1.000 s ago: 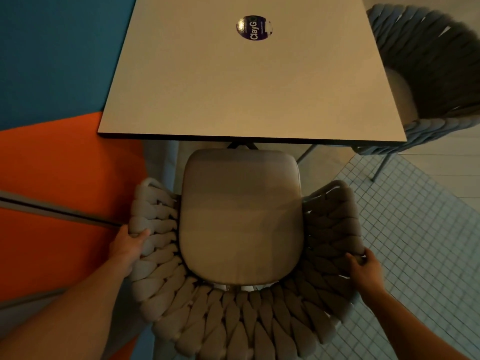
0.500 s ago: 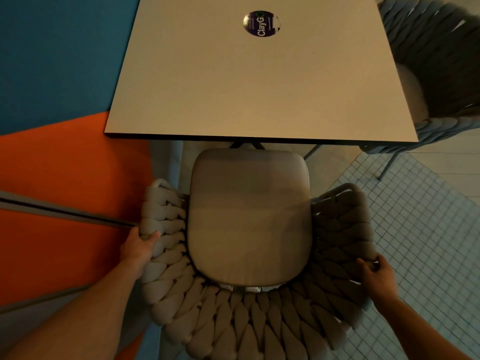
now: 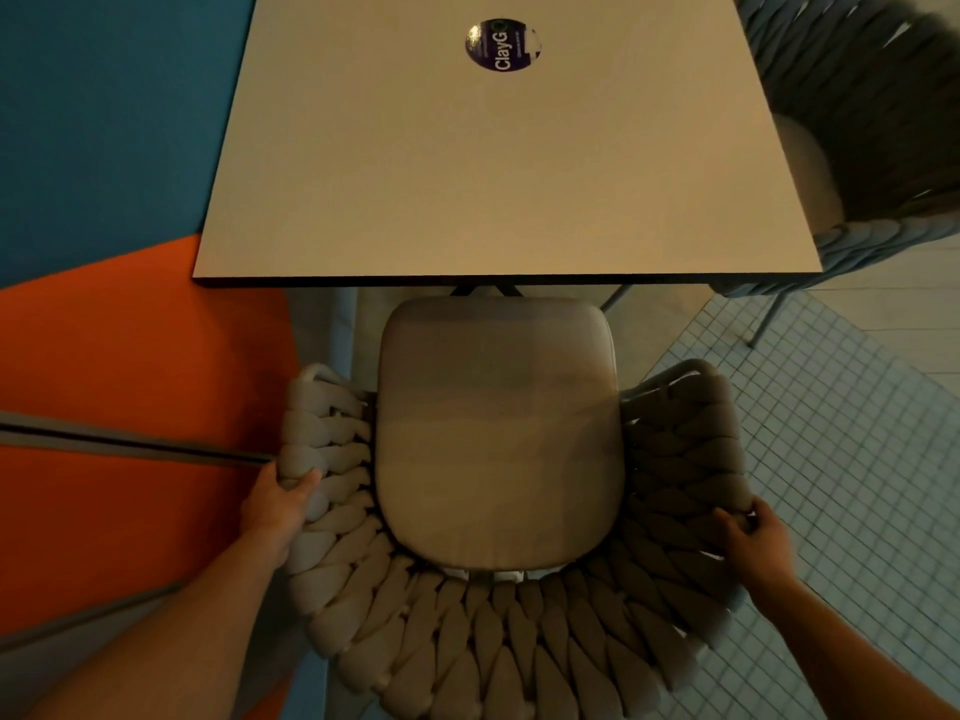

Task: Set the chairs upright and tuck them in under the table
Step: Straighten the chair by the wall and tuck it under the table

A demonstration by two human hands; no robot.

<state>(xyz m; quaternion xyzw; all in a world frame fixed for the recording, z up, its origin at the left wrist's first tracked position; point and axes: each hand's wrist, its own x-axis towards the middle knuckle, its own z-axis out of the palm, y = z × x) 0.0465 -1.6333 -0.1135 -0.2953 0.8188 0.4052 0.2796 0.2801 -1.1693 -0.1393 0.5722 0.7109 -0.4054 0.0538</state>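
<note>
A grey chair [image 3: 498,433] with a woven rope back and a smooth seat cushion stands upright below me, its seat front just short of the near edge of the square beige table [image 3: 493,163]. My left hand [image 3: 278,504] grips the woven left arm of this chair. My right hand [image 3: 756,537] grips the woven right arm. A second chair [image 3: 872,122], darker grey and also upright, sits at the table's right side, partly under the top.
A round dark sticker [image 3: 501,45] lies on the tabletop. The floor is blue and orange on the left [image 3: 130,356] and small white tiles on the right [image 3: 841,433]. A grey strip [image 3: 130,446] runs across the orange area towards the chair.
The chair and both hands on it have shifted slightly right and forward towards the table. The view has drifted with them.
</note>
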